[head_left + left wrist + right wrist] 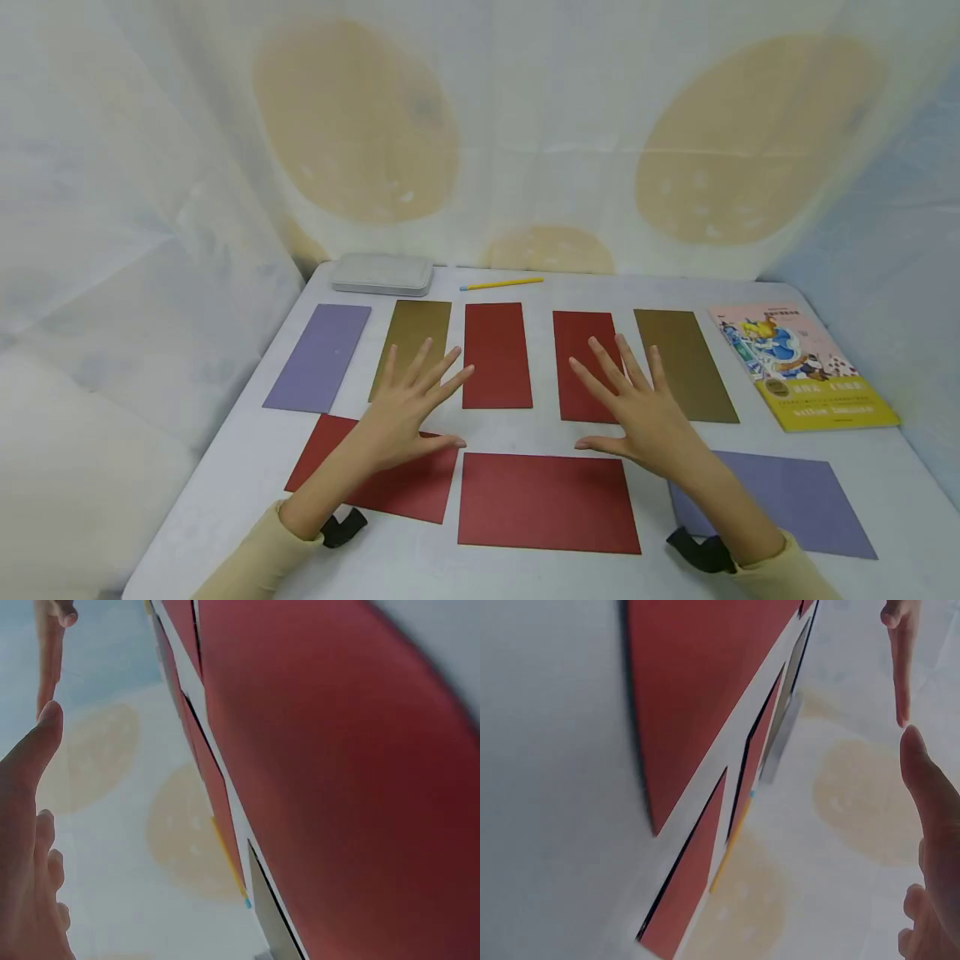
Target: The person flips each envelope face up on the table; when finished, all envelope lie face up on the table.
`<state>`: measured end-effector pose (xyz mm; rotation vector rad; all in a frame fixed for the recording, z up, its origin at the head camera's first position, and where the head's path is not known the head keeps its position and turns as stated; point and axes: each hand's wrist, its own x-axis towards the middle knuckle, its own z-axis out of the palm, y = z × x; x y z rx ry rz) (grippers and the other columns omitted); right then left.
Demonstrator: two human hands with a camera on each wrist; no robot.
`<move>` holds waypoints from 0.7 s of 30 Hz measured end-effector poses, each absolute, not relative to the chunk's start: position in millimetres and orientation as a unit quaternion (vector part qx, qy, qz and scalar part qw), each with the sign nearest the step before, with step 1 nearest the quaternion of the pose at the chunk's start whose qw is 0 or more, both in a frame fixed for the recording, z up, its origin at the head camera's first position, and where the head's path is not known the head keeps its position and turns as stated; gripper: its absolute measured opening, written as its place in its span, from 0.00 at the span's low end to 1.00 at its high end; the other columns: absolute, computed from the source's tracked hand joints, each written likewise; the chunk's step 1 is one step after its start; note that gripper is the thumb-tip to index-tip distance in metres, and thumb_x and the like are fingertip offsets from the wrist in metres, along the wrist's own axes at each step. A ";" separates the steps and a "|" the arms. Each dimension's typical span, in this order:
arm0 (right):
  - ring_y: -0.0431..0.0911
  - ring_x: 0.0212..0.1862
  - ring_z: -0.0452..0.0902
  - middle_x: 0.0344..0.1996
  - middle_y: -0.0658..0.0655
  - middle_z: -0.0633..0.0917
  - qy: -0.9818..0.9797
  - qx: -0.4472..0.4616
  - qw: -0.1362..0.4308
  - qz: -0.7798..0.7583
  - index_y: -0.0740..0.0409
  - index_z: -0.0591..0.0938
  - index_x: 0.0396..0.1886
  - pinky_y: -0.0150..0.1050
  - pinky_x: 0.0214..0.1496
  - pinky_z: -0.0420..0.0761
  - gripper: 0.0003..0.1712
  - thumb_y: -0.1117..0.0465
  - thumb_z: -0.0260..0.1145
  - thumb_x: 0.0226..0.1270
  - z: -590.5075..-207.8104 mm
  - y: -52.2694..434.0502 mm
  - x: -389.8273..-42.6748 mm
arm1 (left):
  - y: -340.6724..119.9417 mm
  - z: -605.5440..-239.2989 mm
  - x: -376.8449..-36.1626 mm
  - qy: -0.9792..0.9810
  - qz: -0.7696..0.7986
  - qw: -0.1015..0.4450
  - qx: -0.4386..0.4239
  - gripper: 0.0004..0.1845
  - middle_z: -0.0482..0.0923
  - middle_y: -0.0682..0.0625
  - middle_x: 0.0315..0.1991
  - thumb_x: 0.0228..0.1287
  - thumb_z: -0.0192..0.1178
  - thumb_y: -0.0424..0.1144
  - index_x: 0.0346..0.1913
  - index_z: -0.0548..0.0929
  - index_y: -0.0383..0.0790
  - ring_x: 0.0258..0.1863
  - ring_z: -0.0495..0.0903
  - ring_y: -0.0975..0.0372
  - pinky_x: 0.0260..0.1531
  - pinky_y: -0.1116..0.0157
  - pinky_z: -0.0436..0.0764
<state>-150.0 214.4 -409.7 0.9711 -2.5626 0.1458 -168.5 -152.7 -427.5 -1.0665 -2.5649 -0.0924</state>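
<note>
Matt red paper sheet (pixel 547 502), glossy book cover (pixel 806 364), smooth grey plastic case (pixel 382 274), matt white table (pixel 450 575)

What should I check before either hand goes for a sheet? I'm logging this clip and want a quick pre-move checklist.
1. Left hand free: ok, fingers spread, holding nothing.
2. Right hand free: ok, fingers spread.
3. Hands touching the sheets: cannot tell.
4. Wide red sheet between the wrists uncovered: ok.
5. Pencil and grey case away from the sheets: ok, along the far edge.
6. Book apart from the gold sheet: ok.
</note>
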 end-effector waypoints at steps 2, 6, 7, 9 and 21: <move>0.62 0.75 0.31 0.77 0.59 0.44 -0.916 0.349 0.190 0.056 0.48 0.55 0.77 0.67 0.67 0.29 0.58 0.26 0.62 0.52 -408.7 207.7 -150.2 | -159.5 -429.5 -164.1 -0.911 -0.028 0.178 -0.370 0.51 0.43 0.50 0.77 0.54 0.54 0.74 0.77 0.51 0.56 0.75 0.33 0.47 0.64 0.36 0.32; 0.61 0.75 0.29 0.77 0.58 0.43 -0.918 0.355 0.168 0.058 0.44 0.51 0.78 0.66 0.67 0.28 0.60 0.28 0.66 0.50 -407.8 191.7 -150.4 | -173.4 -432.9 -153.9 -0.920 -0.033 0.180 -0.348 0.50 0.44 0.51 0.77 0.55 0.52 0.75 0.77 0.53 0.56 0.75 0.35 0.46 0.64 0.36 0.32; 0.61 0.75 0.29 0.77 0.58 0.44 -0.917 0.359 0.164 0.058 0.43 0.50 0.78 0.66 0.67 0.28 0.61 0.28 0.67 0.50 -407.9 186.7 -150.6 | -177.6 -433.7 -150.9 -0.923 -0.034 0.180 -0.339 0.51 0.43 0.51 0.77 0.54 0.52 0.75 0.77 0.52 0.56 0.75 0.36 0.46 0.64 0.36 0.32; 0.60 0.75 0.29 0.77 0.58 0.43 -0.914 0.369 0.157 0.059 0.41 0.48 0.78 0.66 0.67 0.28 0.62 0.29 0.68 0.50 -408.2 176.8 -151.0 | -186.0 -435.7 -144.5 -0.928 -0.037 0.180 -0.323 0.51 0.42 0.52 0.78 0.54 0.51 0.76 0.77 0.52 0.57 0.75 0.36 0.46 0.64 0.36 0.32; 0.60 0.75 0.29 0.77 0.56 0.42 -0.887 0.432 0.150 0.064 0.45 0.52 0.78 0.67 0.68 0.34 0.58 0.28 0.64 0.54 -403.1 121.0 -154.6 | -233.4 -437.2 -107.9 -0.948 -0.050 0.175 -0.261 0.50 0.45 0.52 0.77 0.55 0.49 0.77 0.76 0.54 0.56 0.75 0.38 0.46 0.65 0.37 0.32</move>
